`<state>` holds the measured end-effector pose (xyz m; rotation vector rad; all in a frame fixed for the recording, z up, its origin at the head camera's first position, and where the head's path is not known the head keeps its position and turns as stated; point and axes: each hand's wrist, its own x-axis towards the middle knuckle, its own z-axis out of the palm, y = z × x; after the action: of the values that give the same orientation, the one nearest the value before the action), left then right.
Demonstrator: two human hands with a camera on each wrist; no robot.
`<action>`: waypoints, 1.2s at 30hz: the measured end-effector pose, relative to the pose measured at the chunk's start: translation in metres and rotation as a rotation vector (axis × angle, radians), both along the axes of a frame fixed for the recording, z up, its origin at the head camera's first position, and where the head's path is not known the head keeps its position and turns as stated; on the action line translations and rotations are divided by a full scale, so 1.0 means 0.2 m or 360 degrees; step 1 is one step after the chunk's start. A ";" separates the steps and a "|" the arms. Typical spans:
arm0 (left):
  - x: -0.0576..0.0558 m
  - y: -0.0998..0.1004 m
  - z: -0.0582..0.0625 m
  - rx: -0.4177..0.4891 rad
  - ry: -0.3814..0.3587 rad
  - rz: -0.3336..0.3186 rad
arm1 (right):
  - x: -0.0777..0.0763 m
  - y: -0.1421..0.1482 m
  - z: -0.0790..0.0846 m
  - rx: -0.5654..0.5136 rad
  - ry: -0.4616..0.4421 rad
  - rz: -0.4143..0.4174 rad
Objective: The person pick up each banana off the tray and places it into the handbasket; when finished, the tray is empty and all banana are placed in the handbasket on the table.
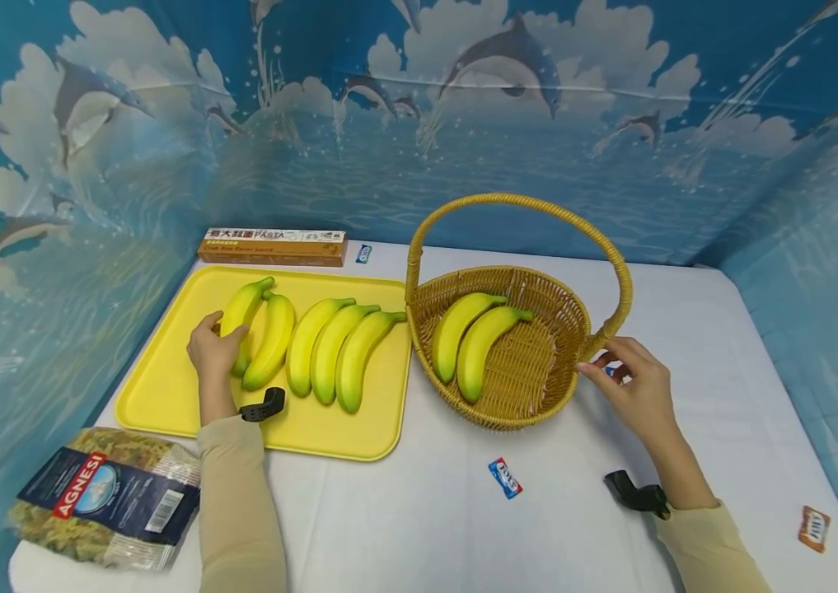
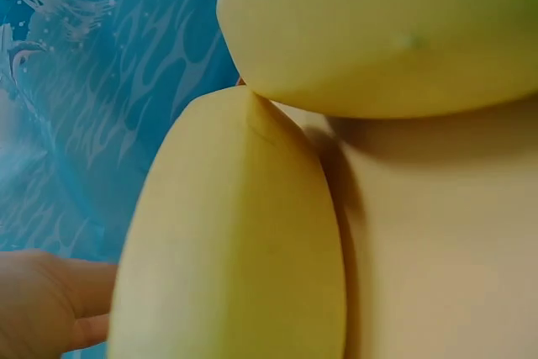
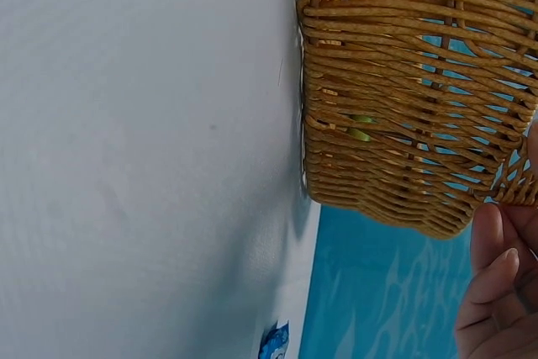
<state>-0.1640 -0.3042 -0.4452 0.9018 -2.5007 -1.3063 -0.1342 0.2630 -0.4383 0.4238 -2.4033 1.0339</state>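
Note:
My left hand (image 1: 215,346) grips the leftmost banana (image 1: 244,306) at the left of the yellow tray (image 1: 159,387), thumb on one side and fingers on the other. A second banana (image 1: 271,342) lies right beside it. In the left wrist view two bananas fill the middle and top, and part of the left hand (image 2: 55,304) shows behind the lower one. My right hand (image 1: 637,385) pinches the wicker basket (image 1: 530,371) at its right rim, by the foot of the handle. Two bananas (image 1: 481,350) lie inside the basket. The right wrist view has the fingertips at the woven rim.
Three more bananas (image 1: 348,354) lie side by side on the tray. A pasta box (image 1: 273,247) stands behind it, a pasta bag (image 1: 110,498) at front left. Small wrapped candies lie behind the tray, before the basket (image 1: 505,478) and far right (image 1: 814,529). Patterned cloth walls enclose the table.

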 end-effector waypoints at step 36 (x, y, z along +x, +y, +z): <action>0.20 0.83 0.52 -0.0138 0.1232 -0.0491 | 0.01 0.00 0.01 0.0026 -0.0049 -0.0034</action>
<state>-0.1247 -0.1376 -0.3413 -0.0461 -2.0729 -1.2804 -0.1321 0.2621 -0.4364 0.3900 -2.4399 1.0192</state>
